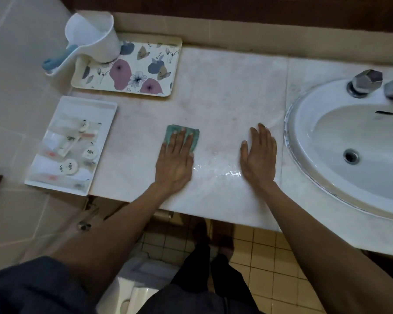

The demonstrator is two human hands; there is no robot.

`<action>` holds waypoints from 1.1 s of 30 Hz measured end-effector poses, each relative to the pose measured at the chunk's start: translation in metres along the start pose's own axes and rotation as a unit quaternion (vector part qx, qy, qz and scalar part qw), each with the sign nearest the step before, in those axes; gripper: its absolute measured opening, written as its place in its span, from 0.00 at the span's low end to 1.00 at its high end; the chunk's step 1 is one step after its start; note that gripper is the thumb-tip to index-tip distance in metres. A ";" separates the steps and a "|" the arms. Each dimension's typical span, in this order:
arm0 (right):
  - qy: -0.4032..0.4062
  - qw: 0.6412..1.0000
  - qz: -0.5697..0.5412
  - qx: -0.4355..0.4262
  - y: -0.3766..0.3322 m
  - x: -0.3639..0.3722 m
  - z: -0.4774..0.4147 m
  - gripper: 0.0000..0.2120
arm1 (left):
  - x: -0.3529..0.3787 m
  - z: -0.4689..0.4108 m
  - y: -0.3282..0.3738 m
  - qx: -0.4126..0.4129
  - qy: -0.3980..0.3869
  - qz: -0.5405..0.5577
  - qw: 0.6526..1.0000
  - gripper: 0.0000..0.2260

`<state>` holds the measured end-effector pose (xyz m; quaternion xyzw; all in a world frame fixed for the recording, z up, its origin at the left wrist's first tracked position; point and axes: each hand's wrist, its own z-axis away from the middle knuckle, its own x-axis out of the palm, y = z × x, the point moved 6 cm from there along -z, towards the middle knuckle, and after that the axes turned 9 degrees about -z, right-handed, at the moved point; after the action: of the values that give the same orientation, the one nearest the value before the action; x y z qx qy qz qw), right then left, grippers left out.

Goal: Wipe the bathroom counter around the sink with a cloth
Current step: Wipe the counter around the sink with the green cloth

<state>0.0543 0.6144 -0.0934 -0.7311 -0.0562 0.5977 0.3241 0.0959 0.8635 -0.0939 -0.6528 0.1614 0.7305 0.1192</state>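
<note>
Small green folded cloth (183, 137) lies flat on the pale marble table (225, 98), pinned under my left hand (175, 159), fingers spread, a pressing grip rather than a pinch. Wet streak sits just right of it, toward my right hand (259, 155), flat and empty. White oval sink (304, 114) beyond; left is nearer the cloth

We stood in a bathroom, most likely a hotel or guest one. A pale marble counter (225, 91) ran along a tiled wall, with an oval white sink (304, 123) set into it at the right and a metal tap handle (365, 81) at the sink's far rim. At the left a white tray (70, 146) held small wrapped toiletries, and farther back a floral tray (134, 71) carried a white plastic water scoop (93, 39). Small yellow floor tiles (263, 264) showed below the counter's near edge.
</note>
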 end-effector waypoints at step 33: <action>-0.008 0.999 0.031 0.020 -0.007 0.011 0.004 0.25 | 0.007 0.067 0.026 0.045 0.006 0.023 0.999 0.26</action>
<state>0.0556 0.6264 -0.0988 -0.7212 -0.0239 0.6141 0.3197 0.0238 0.8660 -0.0926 -0.6468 0.2102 0.7214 0.1308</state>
